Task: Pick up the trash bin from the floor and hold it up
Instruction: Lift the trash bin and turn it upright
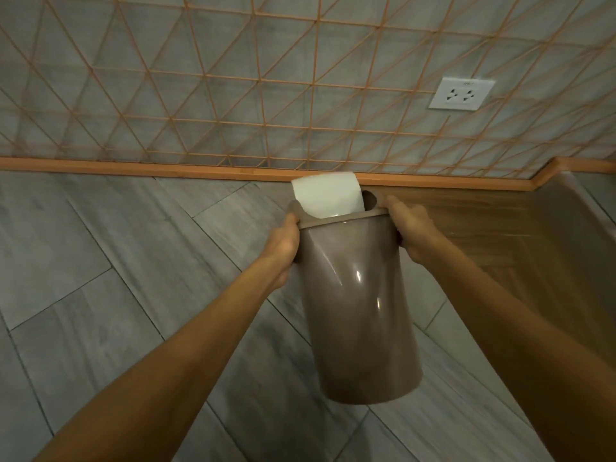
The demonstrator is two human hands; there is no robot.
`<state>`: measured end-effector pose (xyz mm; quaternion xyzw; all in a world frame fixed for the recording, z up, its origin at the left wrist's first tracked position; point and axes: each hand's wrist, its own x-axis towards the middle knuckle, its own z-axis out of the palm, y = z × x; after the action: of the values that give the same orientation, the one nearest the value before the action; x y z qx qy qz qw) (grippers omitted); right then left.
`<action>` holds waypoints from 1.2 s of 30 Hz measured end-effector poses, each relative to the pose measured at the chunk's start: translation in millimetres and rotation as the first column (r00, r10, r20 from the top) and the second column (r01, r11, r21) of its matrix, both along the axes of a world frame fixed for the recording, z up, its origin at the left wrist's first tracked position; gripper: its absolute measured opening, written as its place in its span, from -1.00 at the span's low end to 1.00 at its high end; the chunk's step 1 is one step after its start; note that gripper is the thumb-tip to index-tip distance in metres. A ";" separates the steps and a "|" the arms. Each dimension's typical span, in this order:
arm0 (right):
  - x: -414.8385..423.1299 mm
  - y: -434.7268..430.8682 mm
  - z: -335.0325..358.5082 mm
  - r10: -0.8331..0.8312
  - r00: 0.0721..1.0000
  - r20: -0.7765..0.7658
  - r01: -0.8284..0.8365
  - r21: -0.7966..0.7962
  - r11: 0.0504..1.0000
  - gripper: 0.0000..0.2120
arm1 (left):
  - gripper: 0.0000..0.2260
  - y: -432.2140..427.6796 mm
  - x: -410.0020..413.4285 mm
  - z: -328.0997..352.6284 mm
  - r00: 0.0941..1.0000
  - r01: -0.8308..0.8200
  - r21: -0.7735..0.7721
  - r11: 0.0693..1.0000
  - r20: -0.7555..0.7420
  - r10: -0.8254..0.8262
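A glossy taupe trash bin (pixel 356 308) with a white swing lid (pixel 326 198) hangs in the air above the floor, tilted with its top away from me. My left hand (pixel 283 245) grips the rim on the left side. My right hand (pixel 411 228) grips the rim on the right side, fingers curled around the edge. The bin's base is clear of the tiles.
Grey tiled floor (pixel 100 261) spreads below. A grey wall with an orange lattice (pixel 233 95) and an orange skirting board (pixel 133 168) stands ahead. A white power socket (pixel 461 94) sits on the wall at the right. Wooden furniture (pixel 500 221) stands at the right.
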<state>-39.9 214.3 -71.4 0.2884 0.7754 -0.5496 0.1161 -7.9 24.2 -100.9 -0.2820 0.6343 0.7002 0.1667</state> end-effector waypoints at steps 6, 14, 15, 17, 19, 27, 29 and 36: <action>10.4 1.4 33.7 -0.073 0.986 -0.153 0.066 -0.054 0.996 -0.43 | -0.68 -3.4 -2.4 42.7 0.978 -0.060 -0.156 0.986 -0.207 0.027; 38.7 -2.4 36.1 -0.150 0.934 -0.324 0.085 -0.205 0.975 -0.88 | -0.62 -14.3 10.8 53.1 0.933 -0.092 -0.142 0.986 -0.359 0.035; 41.6 -1.0 35.0 -0.151 0.928 -0.341 0.070 -0.238 0.969 -0.86 | -0.60 -17.0 13.6 51.8 0.929 -0.090 -0.129 0.988 -0.369 0.036; 47.3 1.4 33.0 -0.149 0.917 -0.369 0.034 -0.302 0.953 -0.81 | -0.57 -21.8 19.0 47.0 0.918 -0.064 -0.111 0.992 -0.396 0.015; 52.8 3.9 30.6 -0.147 0.905 -0.400 -0.002 -0.349 0.937 -0.78 | -0.58 -24.9 25.7 41.9 0.899 -0.044 -0.094 0.995 -0.438 -0.002; 77.0 20.6 16.0 -0.188 0.886 -0.425 -0.040 -0.472 0.881 -0.71 | -0.52 -21.1 57.3 34.5 0.893 -0.034 -0.109 0.994 -0.450 -0.019; 85.1 24.2 14.6 -0.191 0.888 -0.419 -0.041 -0.485 0.874 -0.69 | -0.52 -18.8 66.2 33.1 0.889 -0.032 -0.120 0.992 -0.458 -0.027; 117.1 31.6 9.9 -0.081 0.896 -0.436 -0.134 -0.441 0.888 -0.61 | -0.49 -20.6 97.7 28.1 0.886 0.007 -0.149 0.989 -0.458 -0.075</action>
<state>77.2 245.9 -61.6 0.1091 0.6329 -0.7665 0.0096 89.7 3.5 -72.8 -0.1049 0.7101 0.6962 0.0053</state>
